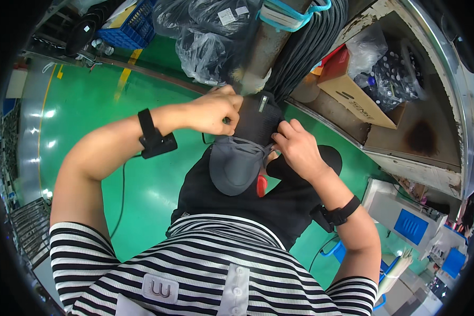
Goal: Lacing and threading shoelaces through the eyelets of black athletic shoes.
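A dark grey, rounded, cup-shaped piece (236, 167) rests over my lap, thin grey cords along its upper edge. It looks like the toe of a shoe, though I cannot be sure. Beyond it, joined or touching, lies a black textured piece (258, 124) with a small pale label. My left hand (224, 112) is closed at the left of these pieces, fingers curled; what it grips is hidden. At their right edge, my right hand (298, 147) pinches the ends of the grey cords. A small red object (262, 185) shows beside the grey piece.
Straight ahead stands a rusty metal post (274, 45) with a turquoise band (295, 18), beside a bundle of black cords (313, 55). Clear plastic bags (205, 50) and a blue crate (137, 29) are at the far left. A cardboard box (347, 97) sits on a worn bench (432, 113) at right.
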A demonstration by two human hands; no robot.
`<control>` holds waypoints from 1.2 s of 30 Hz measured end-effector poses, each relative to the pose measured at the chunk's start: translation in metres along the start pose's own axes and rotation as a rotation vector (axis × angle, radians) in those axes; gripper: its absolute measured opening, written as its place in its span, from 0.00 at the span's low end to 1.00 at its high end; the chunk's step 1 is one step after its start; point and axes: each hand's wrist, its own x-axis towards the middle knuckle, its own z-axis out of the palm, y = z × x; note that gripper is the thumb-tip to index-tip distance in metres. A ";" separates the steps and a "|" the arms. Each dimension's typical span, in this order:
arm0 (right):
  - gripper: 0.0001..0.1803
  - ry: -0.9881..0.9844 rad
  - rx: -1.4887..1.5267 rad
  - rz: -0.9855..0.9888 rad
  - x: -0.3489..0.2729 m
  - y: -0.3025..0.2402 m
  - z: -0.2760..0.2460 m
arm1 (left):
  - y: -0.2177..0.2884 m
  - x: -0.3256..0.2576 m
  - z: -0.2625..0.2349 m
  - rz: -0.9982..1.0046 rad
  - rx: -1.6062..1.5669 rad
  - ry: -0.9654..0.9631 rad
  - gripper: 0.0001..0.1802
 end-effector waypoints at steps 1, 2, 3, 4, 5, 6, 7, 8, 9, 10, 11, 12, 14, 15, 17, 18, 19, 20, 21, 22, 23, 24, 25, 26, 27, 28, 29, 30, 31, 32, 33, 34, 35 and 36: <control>0.08 0.041 -0.017 0.024 -0.002 0.000 0.002 | 0.001 -0.001 0.006 -0.019 0.011 -0.019 0.05; 0.08 0.051 -0.015 0.026 -0.003 0.000 0.003 | 0.003 -0.002 0.011 -0.054 -0.011 0.073 0.05; 0.08 0.054 -0.003 0.055 -0.003 -0.001 0.004 | 0.007 -0.001 0.015 -0.097 -0.041 0.138 0.04; 0.08 0.054 0.008 0.082 -0.001 -0.002 0.004 | 0.011 0.000 0.017 -0.087 -0.035 0.168 0.04; 0.08 0.054 0.004 0.082 0.001 -0.003 0.002 | 0.017 0.002 0.017 -0.167 -0.183 0.252 0.04; 0.08 -0.005 0.015 0.135 0.004 -0.005 0.001 | 0.024 0.005 0.016 -0.297 -0.328 0.334 0.03; 0.08 -0.114 0.017 0.235 0.007 -0.007 -0.001 | 0.032 0.007 0.015 -0.238 -0.331 0.342 0.03; 0.08 -0.062 0.021 0.191 0.010 -0.010 -0.002 | 0.039 0.009 0.014 -0.149 -0.341 0.457 0.03; 0.08 -0.132 -0.012 0.261 0.012 -0.012 -0.001 | 0.046 0.011 0.012 -0.033 -0.344 0.567 0.03; 0.08 -0.168 -0.041 0.307 0.014 -0.015 0.001 | 0.051 0.012 0.009 0.020 -0.221 0.602 0.06; 0.08 -0.202 -0.048 0.331 0.014 -0.016 0.004 | 0.053 0.013 0.007 -0.002 -0.246 0.604 0.06; 0.07 -0.221 -0.030 0.363 0.013 -0.016 0.009 | 0.054 0.014 0.006 0.038 0.084 0.589 0.08; 0.04 -0.135 -0.030 0.370 0.010 -0.015 0.020 | 0.052 0.015 0.007 0.029 0.610 0.462 0.10; 0.04 -0.066 0.017 0.358 0.009 -0.015 0.024 | 0.049 0.016 0.009 0.056 0.612 0.472 0.10; 0.03 0.083 0.239 0.501 0.008 -0.021 0.029 | 0.044 0.018 0.017 0.080 0.781 0.264 0.08; 0.03 0.119 0.230 0.493 0.008 -0.028 0.028 | 0.042 0.019 0.021 0.155 0.801 0.184 0.07; 0.02 0.238 0.345 0.546 0.008 -0.039 0.026 | 0.040 0.020 0.026 0.140 0.810 0.170 0.07; 0.02 0.366 0.460 0.648 0.010 -0.052 0.022 | 0.039 0.021 0.030 0.149 0.774 0.175 0.07; 0.00 0.367 0.603 0.636 0.008 -0.070 0.016 | 0.039 0.021 0.033 0.191 0.735 0.189 0.08; 0.02 0.201 0.527 0.492 0.005 -0.093 0.011 | 0.038 0.021 0.035 0.060 0.465 0.135 0.08; 0.04 0.223 0.688 0.220 0.001 -0.113 0.009 | 0.039 0.021 0.036 0.076 0.470 0.120 0.08; 0.05 0.244 0.746 0.004 -0.003 -0.131 0.008 | 0.039 0.022 0.038 0.071 0.439 0.157 0.09; 0.03 0.050 0.788 -0.138 -0.011 -0.138 0.005 | 0.039 0.022 0.039 0.052 0.413 0.217 0.09; 0.03 0.126 0.829 -0.036 -0.016 -0.141 0.006 | 0.040 0.022 0.040 0.018 0.316 0.294 0.10; 0.04 0.123 0.872 -0.003 -0.022 -0.141 0.007 | 0.041 0.023 0.041 -0.006 0.324 0.269 0.10; 0.04 0.126 0.964 0.130 -0.028 -0.133 0.009 | 0.041 0.024 0.042 0.036 0.408 0.286 0.10; 0.04 0.188 0.889 0.239 -0.030 -0.126 0.013 | 0.041 0.027 0.042 0.125 0.479 0.321 0.11; 0.04 0.133 0.981 0.341 -0.033 -0.118 0.015 | 0.041 0.029 0.041 0.112 0.504 0.284 0.14; 0.04 0.095 1.061 0.494 -0.035 -0.111 0.018 | 0.041 0.031 0.040 0.086 0.520 0.261 0.14; 0.04 0.216 1.090 0.481 -0.034 -0.107 0.021 | 0.042 0.034 0.037 0.026 0.471 0.234 0.17; 0.04 0.243 1.144 0.560 -0.035 -0.104 0.023 | 0.043 0.036 0.033 -0.048 0.433 0.218 0.20; 0.05 0.263 1.240 0.665 -0.036 -0.101 0.024 | 0.044 0.038 0.028 -0.092 0.372 0.193 0.26; 0.05 0.303 1.350 0.701 -0.039 -0.099 0.023 | 0.046 0.038 0.022 -0.066 0.362 0.172 0.26; 0.06 0.347 1.455 0.688 -0.042 -0.098 0.022 | 0.049 0.036 0.017 -0.075 0.290 0.141 0.26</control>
